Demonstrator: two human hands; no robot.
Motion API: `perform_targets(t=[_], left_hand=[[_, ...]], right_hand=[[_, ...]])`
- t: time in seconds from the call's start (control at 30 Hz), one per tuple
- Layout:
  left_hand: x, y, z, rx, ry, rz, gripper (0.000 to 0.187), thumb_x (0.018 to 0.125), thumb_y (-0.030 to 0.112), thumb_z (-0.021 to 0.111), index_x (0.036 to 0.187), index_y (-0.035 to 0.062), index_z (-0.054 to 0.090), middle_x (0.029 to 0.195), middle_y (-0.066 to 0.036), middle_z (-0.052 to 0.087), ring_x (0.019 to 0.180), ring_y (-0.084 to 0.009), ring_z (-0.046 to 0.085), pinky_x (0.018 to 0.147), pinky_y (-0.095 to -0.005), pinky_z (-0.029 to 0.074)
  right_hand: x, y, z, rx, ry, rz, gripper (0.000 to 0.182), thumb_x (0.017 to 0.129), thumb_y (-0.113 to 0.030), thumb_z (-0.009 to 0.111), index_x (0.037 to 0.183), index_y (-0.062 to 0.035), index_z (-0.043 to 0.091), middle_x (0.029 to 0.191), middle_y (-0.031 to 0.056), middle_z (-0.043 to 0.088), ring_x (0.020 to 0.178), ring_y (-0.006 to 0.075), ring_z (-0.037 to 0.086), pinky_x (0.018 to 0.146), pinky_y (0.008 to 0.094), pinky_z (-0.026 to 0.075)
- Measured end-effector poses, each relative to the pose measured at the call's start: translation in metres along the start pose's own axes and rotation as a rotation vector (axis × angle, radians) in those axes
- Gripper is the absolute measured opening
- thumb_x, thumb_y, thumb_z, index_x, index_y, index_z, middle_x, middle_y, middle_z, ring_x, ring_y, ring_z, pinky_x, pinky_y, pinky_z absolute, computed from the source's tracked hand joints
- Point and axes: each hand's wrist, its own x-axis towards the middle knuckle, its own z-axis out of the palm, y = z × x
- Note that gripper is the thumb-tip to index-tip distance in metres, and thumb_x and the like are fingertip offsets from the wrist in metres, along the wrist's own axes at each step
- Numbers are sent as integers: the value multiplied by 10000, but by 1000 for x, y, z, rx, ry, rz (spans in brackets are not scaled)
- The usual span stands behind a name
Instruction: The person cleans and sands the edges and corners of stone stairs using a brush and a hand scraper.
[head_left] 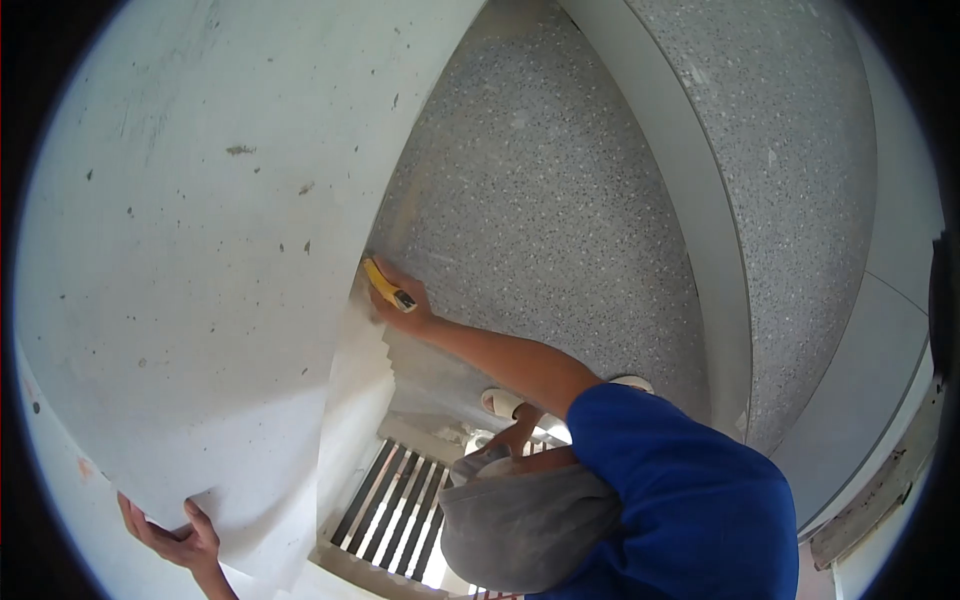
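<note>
My left hand reaches in at the lower left, its forearm coming from the bottom edge. Its fingers are bent and the thumb is spread away from them, resting against the white wall surface. Nothing shows between thumb and fingers. My right hand is outside the picture. Below me, a co-worker in a blue shirt and grey head covering stretches one arm to the wall's lower edge. That co-worker's hand grips a yellow tool with a dark end. The co-worker's other hand is partly hidden.
Speckled grey stone flooring lies beside the wall, with a pale curved band and more speckled stone at right. Sandals show under the co-worker. A barred opening is at the bottom. The wall carries dark specks and chips.
</note>
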Motion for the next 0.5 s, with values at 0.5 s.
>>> perform_targets(t=[0.5], left_hand=[[1, 4, 1, -18, 15, -18, 638, 861, 192, 627, 1388, 31, 306, 1410, -237, 350, 1306, -395, 370, 1059, -503, 319]], right_hand=[[348, -59, -298, -1280, 247, -256, 306, 772, -68, 642, 1077, -51, 638, 1102, 143, 647, 973, 372, 609, 833, 443, 513]])
